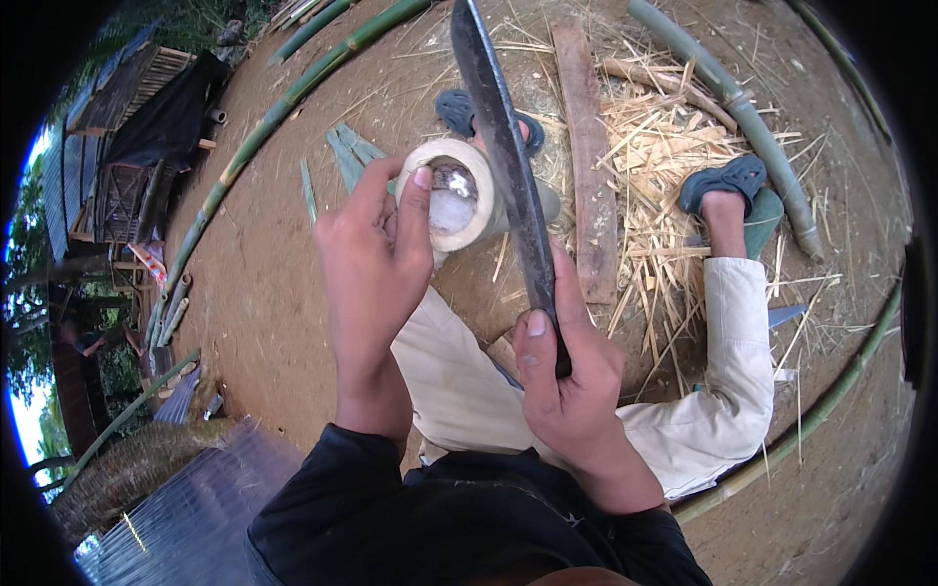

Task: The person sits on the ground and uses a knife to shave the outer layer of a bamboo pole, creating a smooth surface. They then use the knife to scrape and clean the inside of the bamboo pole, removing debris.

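Note:
My left hand (376, 259) grips a thick, pale bamboo tube (486, 200) by its rim, with the thumb at the open end. The tube's mouth faces up at me, and whitish material shows inside it. In my right hand (576, 376) is a machete (510, 161), its long dark blade pointing away from me and slanting a little left. The blade passes just right of the tube's rim; whether they touch I cannot tell. My right fingers wrap the machete's lower end, with the thumb along its side.
A wooden plank (586, 176) lies beyond my right hand, beside heaped bamboo shavings (650, 156). A grey-green bamboo pole (728, 83) lies past them. My feet wear dark clogs (728, 183). A long green pole (264, 127) crosses the left ground; corrugated sheeting (195, 508) lies near left.

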A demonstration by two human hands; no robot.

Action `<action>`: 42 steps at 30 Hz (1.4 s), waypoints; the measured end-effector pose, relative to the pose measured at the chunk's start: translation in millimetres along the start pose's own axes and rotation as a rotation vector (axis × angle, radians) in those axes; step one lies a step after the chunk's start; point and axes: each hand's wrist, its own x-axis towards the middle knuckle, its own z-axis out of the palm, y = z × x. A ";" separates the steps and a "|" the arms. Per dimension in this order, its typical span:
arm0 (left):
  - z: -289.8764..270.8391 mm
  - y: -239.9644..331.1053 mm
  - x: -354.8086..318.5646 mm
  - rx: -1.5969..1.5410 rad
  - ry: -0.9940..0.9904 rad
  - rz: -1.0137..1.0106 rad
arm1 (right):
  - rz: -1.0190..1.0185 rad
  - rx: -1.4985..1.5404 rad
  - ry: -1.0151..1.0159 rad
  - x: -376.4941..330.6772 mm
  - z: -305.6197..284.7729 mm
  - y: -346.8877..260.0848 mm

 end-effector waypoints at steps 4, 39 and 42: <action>-1.7 -6.0 2.7 0.113 0.047 0.029 | -0.044 -0.027 0.024 3.6 -2.8 4.9; 4.1 -17.2 6.0 -0.055 0.030 0.146 | 0.077 -0.210 -0.007 12.8 -12.9 22.2; 4.5 -20.8 -0.7 -0.022 0.010 0.110 | 0.094 -0.113 0.055 5.5 -16.6 5.3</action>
